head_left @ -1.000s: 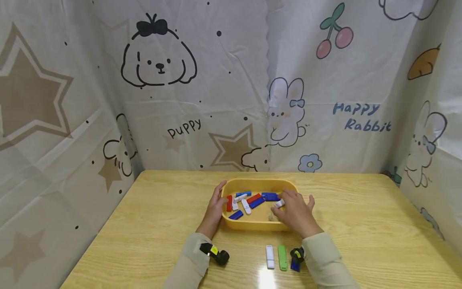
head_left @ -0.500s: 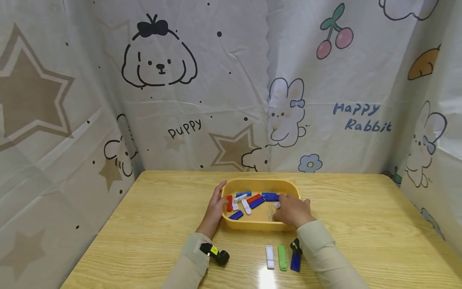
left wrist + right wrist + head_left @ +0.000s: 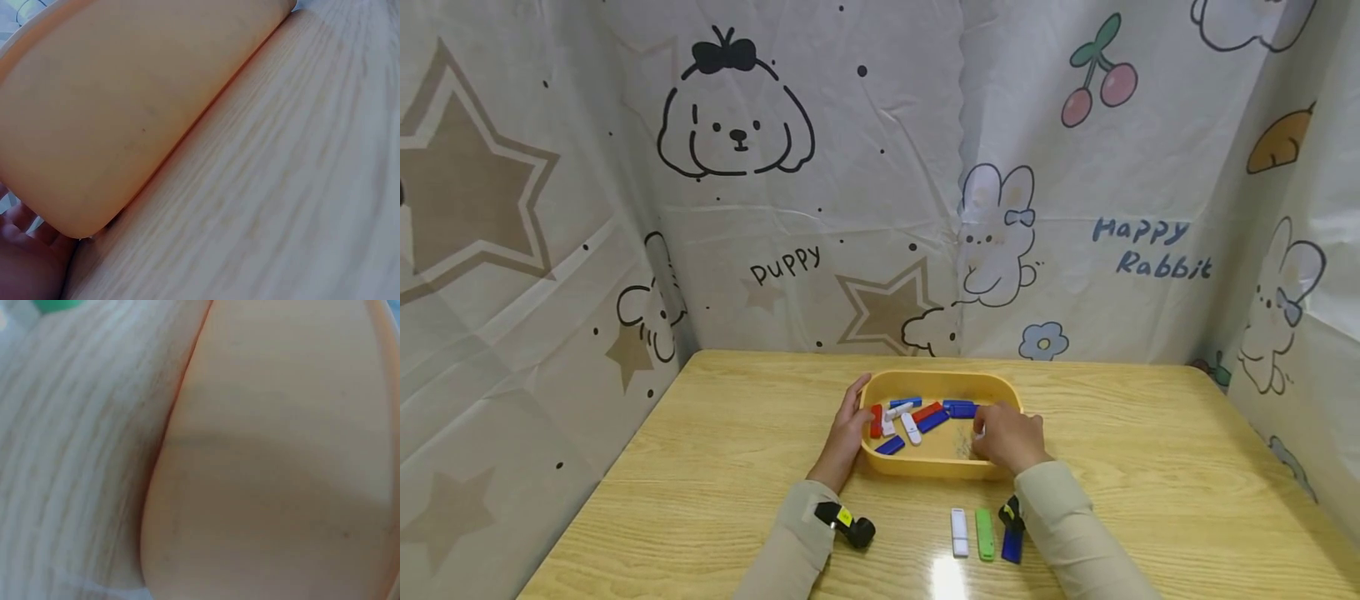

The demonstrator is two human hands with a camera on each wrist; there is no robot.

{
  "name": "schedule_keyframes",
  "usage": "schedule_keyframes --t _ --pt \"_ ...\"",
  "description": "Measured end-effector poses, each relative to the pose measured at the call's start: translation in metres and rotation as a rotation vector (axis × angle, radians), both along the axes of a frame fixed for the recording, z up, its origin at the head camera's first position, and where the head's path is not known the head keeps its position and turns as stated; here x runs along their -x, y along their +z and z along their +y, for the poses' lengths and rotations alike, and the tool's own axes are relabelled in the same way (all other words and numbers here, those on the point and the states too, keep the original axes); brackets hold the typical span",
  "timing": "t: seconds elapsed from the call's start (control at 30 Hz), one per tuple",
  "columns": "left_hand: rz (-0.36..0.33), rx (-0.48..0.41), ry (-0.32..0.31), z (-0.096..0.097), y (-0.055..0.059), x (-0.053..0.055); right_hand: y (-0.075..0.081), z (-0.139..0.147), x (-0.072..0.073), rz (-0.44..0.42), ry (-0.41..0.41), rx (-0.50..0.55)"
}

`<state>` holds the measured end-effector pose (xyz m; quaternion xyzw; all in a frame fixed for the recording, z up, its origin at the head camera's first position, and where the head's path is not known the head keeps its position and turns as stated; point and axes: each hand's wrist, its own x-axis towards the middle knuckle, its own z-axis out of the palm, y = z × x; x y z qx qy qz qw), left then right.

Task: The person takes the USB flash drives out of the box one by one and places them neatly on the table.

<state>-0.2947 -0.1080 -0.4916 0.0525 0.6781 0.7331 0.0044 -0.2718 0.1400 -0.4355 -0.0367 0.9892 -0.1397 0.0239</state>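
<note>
Right hand (image 3: 1011,437) inside yellow bin (image 3: 925,468)

Wood-grain table (image 3: 700,483) | yellow tray (image 3: 925,468) | row before it: white stick (image 3: 959,533), green stick (image 3: 985,535), blue stick (image 3: 1012,547)

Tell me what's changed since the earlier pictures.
The right hand has shifted slightly left in the yellow bin, fingers and thumb closer together; the white stick there is now mostly hidden, any grip unclear. The left hand still holds the bin's left end; the other sticks lie as before.
</note>
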Motion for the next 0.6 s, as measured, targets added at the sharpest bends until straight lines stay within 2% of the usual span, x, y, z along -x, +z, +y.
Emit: schedule_keyframes --t 0.3,0.6 --pt "0.004 0.001 -0.003 0.0007 0.0002 -0.0009 0.0004 -0.0003 0.0009 -0.023 -0.006 0.023" --pt "-0.002 0.010 0.004 -0.0002 0.0009 -0.0011 -0.0024 0.0039 -0.0018 0.057 0.025 0.145"
